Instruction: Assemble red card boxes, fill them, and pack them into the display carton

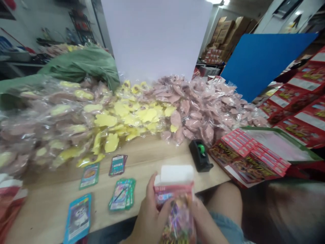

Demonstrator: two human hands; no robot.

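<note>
Centrally, at the near edge of the table [50, 206]: one small printed box [180, 214], red with a coloured picture on its front, slightly blurred, its lower end running out of view. White flap [177, 174] at its top, raised; contents, if any, not visible. Left hand [150, 217]: grasping the box, fingers along its left side, thumb across the front. Right hand [204, 220]: closed about the right side of the same box, fingertips partly hidden. Step in hand, by judgement: two-handed holding of the box with its top unfastened; the next move calls for a steady grip on both sides and care for the upright flap. To the left of the box: one fanned stack of green-edged cards [120, 195]; behind it, a few dark-edged cards [117, 165]; farther left, one orange-pictured card [89, 176] and one larger blue card [78, 218]. To the right and behind: one black tape dispenser [199, 157] with a green core. Beyond: a heap of clear-wrapped pieces, yellow ones [149, 115] at the middle, pink ones [193, 122] to the right. Right side: red boxes [250, 157] in tilted rows beside a green-rimmed tray [276, 144]. Backdrop: one white board [154, 40], one blue board [269, 64], one green cloth [83, 64].
</note>
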